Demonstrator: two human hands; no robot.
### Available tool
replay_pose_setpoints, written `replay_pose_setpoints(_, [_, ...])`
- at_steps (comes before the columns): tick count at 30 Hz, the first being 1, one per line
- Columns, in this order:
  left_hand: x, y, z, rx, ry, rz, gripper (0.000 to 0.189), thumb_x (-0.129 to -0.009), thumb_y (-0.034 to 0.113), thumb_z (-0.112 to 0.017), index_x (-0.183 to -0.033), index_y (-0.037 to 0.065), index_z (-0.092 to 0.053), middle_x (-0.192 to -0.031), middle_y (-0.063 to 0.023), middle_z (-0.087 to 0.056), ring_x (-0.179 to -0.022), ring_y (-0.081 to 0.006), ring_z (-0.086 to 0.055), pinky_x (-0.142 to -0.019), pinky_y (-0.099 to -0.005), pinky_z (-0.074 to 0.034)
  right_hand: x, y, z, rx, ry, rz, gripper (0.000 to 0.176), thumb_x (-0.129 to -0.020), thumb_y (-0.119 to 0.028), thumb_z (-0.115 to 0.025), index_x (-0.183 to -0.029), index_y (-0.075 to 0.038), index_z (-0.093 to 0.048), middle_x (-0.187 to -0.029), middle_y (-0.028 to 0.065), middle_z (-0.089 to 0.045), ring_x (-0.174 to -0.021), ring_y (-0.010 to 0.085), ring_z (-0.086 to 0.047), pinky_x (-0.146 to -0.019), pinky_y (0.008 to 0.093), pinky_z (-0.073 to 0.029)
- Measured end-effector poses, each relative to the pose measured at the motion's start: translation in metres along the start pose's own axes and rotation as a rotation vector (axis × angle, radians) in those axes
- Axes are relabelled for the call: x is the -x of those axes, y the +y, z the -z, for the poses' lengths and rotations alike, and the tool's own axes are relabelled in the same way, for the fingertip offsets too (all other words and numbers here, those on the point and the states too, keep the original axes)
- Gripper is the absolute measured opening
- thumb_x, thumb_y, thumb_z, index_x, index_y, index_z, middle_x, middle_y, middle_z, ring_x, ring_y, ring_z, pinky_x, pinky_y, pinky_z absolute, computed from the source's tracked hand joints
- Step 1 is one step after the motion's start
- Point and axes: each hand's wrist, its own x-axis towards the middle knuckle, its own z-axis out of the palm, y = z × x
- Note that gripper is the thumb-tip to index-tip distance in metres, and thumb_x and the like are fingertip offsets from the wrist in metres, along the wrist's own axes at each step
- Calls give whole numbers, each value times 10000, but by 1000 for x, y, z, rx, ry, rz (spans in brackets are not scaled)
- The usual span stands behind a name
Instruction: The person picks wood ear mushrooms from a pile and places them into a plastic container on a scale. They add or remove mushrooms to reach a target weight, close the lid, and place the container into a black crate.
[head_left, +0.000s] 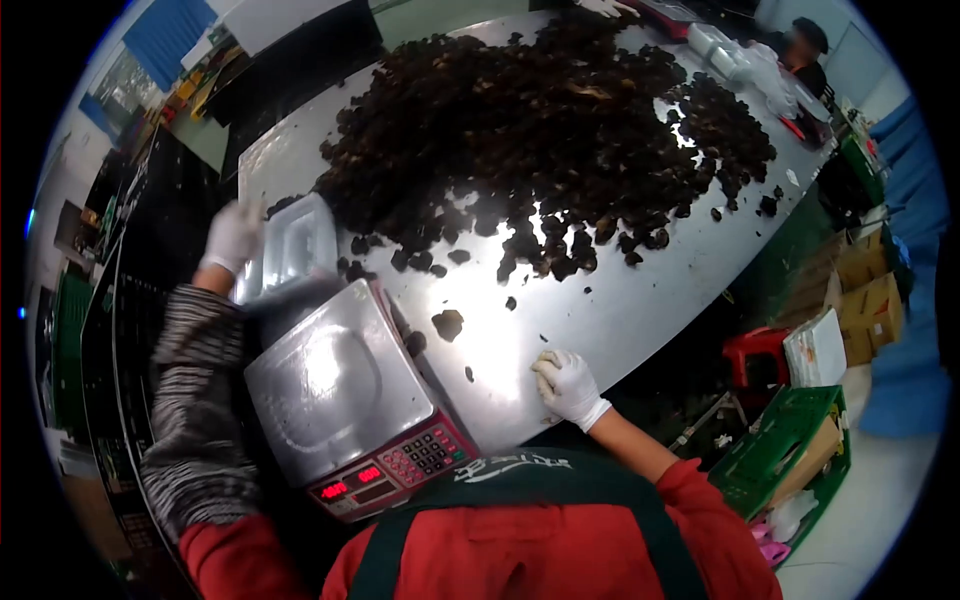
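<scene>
My left hand [233,238], in a white glove, is at the left edge of some clear plastic trays [298,245]; motion blurs its fingers. My right hand [570,386], also gloved, rests near the front edge of the metal table [640,320] with its fingers curled in; whether anything is inside them is hidden. Between my hands stands a red scale [340,380] with a bare metal plate and lit red digits. A large heap of dark, lumpy pieces [480,130] covers the table's far part, and a few loose pieces [448,323] lie right of the scale.
At the far right a person [803,50] is beside the table, near more plastic trays [715,48]. A gloved hand [606,8] shows at the far edge. On the right are a green crate [790,450], a red stool [752,355] and cardboard boxes [868,300].
</scene>
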Motion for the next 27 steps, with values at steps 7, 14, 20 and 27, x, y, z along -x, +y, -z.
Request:
replay_pose_setpoints(7, [14, 14, -138, 7, -358, 313, 509, -925, 391, -420, -994, -63, -641, -1033, -331, -591, -1039, -454, -556, -914, -448, -436, 2, 4, -6, 115, 16, 9, 178, -684, -42, -635, -860, -56, -623, -884, 80, -577, -784, 272, -579, -676, 378, -465])
replay_pose_setpoints(14, [-4, 24, -140, -44, -379, 515, 411, -776, 279, -629, -1015, -56, -641, -1032, -268, -637, -1005, -381, -612, -861, -404, -490, -5, 0, 0, 125, 6, 33, 174, -694, -37, -632, -866, -56, -618, -862, 78, -563, -771, 262, -576, -665, 368, -464])
replay_pose_setpoints(20, [6, 74, -54, -192, -114, 471, 446, -701, 387, -744, -929, 14, -658, -910, -201, -668, -880, -356, -640, -770, -420, -501, 0, 4, -2, 56, -39, 6, 178, -695, -25, -636, -869, -51, -614, -852, 83, -560, -771, 264, -575, -673, 379, -466])
replay_pose_setpoints(27, [169, 183, 50, -55, 69, 205, 236, -724, 197, -727, -672, 56, -544, -670, -112, -570, -613, -322, -561, -565, -433, -444, -50, 22, -3, -281, -11, 26, 186, -752, -27, -614, -938, -30, -616, -966, 143, -595, -870, 305, -587, -745, 381, -485])
